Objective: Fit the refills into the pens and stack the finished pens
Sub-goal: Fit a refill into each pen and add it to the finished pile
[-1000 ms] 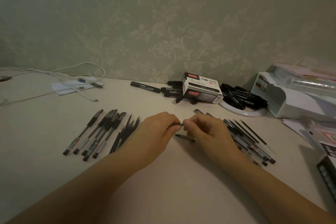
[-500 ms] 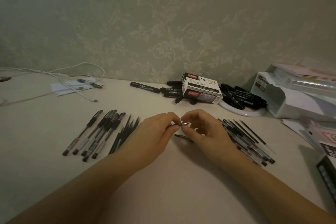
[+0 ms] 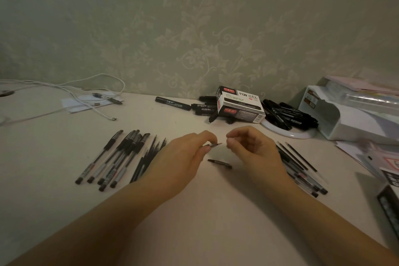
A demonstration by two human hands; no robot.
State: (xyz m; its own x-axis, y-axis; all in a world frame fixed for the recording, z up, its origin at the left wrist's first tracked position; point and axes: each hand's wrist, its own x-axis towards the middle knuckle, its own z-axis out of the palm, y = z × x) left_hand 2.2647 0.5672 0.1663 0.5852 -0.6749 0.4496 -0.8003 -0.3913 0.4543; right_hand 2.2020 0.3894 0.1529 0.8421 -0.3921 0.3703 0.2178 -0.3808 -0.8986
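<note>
The desk [image 3: 64,147] carries finished pens [image 3: 112,157] at nine o'clock of the hands, with loose refills [image 3: 149,157] just beside them and unfinished barrels [image 3: 302,177] at three o'clock. The left hand [image 3: 183,157] pinches a pen [image 3: 212,145], metal tip pointing to three o'clock. The right hand [image 3: 252,149] is curled, thumb meeting forefinger (whether anything sits between them, I cannot tell). A small dark piece [image 3: 220,163] lies at six o'clock below the tip. Such a light pinch risks dropping the pen; a stray wrist could roll that piece away.
</note>
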